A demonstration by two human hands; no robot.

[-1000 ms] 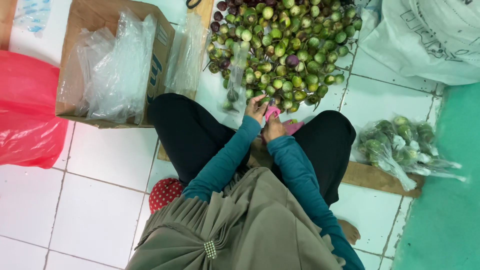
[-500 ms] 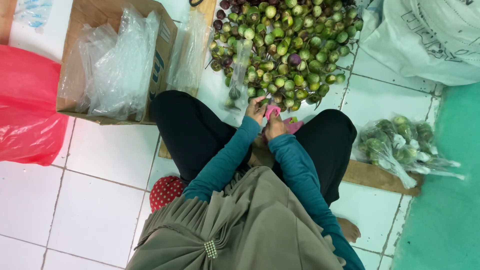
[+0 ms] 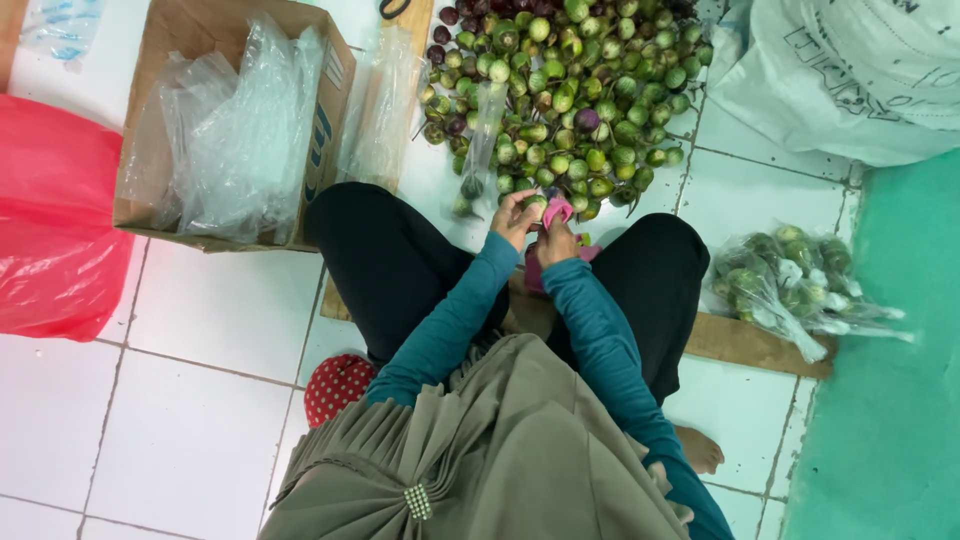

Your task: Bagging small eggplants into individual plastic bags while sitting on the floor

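I sit on the tiled floor with both hands together between my knees. My left hand (image 3: 514,217) holds a small green round fruit (image 3: 536,203) by its near side. Against that fruit my right hand (image 3: 556,243) grips a pink cloth (image 3: 558,210). Just beyond my hands lies a large pile of green and purple round fruits (image 3: 575,90). A clear plastic bag (image 3: 480,150) with a few fruits in it stands at the pile's left edge, close to my left hand.
A cardboard box (image 3: 330,120) stuffed with clear plastic bags stands at the left, beside a red plastic bag (image 3: 50,220). A white sack (image 3: 850,70) lies at the top right. Filled bags of fruit (image 3: 790,285) rest on a wooden board (image 3: 745,345) at my right.
My hands stay together on the fruit and cloth, with only small finger movement. The view has shifted slightly.
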